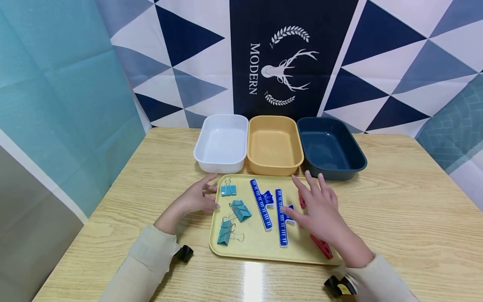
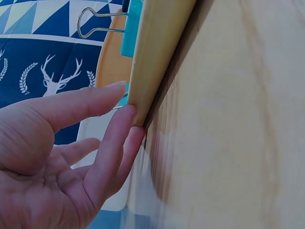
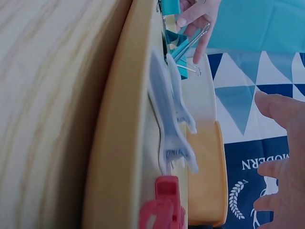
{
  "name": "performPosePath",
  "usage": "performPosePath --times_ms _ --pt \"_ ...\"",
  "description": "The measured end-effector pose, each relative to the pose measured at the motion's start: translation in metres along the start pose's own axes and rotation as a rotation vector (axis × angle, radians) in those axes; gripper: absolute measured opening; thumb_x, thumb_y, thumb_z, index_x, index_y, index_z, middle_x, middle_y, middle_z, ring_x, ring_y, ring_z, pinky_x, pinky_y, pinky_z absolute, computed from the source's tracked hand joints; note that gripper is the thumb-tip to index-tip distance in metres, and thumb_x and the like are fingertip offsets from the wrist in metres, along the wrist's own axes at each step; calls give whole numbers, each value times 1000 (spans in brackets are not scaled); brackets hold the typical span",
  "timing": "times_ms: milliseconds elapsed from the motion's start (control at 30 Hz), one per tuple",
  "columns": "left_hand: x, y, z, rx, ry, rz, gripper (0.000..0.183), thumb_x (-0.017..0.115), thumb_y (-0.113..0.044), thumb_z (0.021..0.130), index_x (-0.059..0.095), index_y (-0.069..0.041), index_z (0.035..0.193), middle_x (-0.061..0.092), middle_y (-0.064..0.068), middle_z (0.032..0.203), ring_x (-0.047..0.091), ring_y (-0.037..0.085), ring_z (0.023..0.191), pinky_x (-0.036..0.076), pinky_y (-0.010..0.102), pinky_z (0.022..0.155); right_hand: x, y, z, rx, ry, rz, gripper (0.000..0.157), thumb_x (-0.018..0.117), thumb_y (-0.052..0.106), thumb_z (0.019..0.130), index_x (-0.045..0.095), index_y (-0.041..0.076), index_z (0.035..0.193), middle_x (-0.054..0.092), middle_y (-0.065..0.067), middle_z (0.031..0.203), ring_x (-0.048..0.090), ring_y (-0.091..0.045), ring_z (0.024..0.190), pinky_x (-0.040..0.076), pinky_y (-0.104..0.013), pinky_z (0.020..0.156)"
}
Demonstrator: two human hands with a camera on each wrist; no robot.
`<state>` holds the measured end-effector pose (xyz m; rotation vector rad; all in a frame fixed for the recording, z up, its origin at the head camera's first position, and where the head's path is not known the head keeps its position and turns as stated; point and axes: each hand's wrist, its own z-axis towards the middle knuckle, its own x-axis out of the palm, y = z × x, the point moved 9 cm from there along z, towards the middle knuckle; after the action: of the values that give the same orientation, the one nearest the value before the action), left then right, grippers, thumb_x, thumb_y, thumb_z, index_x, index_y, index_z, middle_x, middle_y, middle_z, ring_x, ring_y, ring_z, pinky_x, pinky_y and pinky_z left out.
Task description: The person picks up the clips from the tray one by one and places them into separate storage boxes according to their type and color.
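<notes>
A pale yellow tray (image 1: pixel 256 249) lies on the table. At its left rim is my left hand (image 1: pixel 196 198), and in the left wrist view fingertips (image 2: pixel 127 114) touch the tray's edge. My right hand (image 1: pixel 323 212) hovers over the tray's right part with fingers spread, holding nothing. Three teal binder clips (image 1: pixel 225 234) lie on the left side of the tray. Two blue clips with piano-key bars (image 1: pixel 261 205) lie in its middle. Red clips (image 1: pixel 322 246) lie under the right hand, partly hidden by it; the right wrist view shows red ones (image 3: pixel 167 191) near the tray's rim.
Behind the tray stand three bins side by side: a white bin (image 1: pixel 221 161), a yellow-orange bin (image 1: pixel 275 170) and a dark blue bin (image 1: pixel 336 173). The wooden table (image 1: pixel 407 218) extends to both sides, and a patterned cloth (image 1: pixel 203 54) hangs behind it.
</notes>
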<state>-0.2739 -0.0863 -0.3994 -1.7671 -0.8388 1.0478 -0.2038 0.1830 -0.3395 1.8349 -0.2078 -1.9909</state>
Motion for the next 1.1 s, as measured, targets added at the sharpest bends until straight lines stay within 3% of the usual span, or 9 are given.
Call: performPosePath --times_ms 333,667,933,1100 --pt "2 1 1 3 32 29 79 71 13 71 37 -1 141 45 18 128 59 22 92 57 31 70 7 8 3 24 26 9 90 57 64 80 24 17 149 5 -18 153 -8 -41 137 2 -69 103" --pt "1 8 4 -31 44 12 76 71 11 73 39 -2 140 43 17 133 61 22 92 57 32 71 13 20 7 4 23 32 88 65 55 80 27 15 148 8 -19 153 -8 -40 137 5 -71 101" --pt "2 8 4 -30 46 -31 76 69 15 72 39 -1 140 45 20 125 60 25 93 58 34 70 20 27 10 -7 23 29 88 67 55 78 28 17 148 9 -17 153 -8 -37 138 3 -78 96" --pt "2 8 4 -30 51 -26 76 69 14 72 39 -1 139 46 20 123 58 26 94 58 35 70 22 32 10 -28 20 30 90 69 56 76 30 17 147 11 -18 152 -5 -38 138 3 -73 101"
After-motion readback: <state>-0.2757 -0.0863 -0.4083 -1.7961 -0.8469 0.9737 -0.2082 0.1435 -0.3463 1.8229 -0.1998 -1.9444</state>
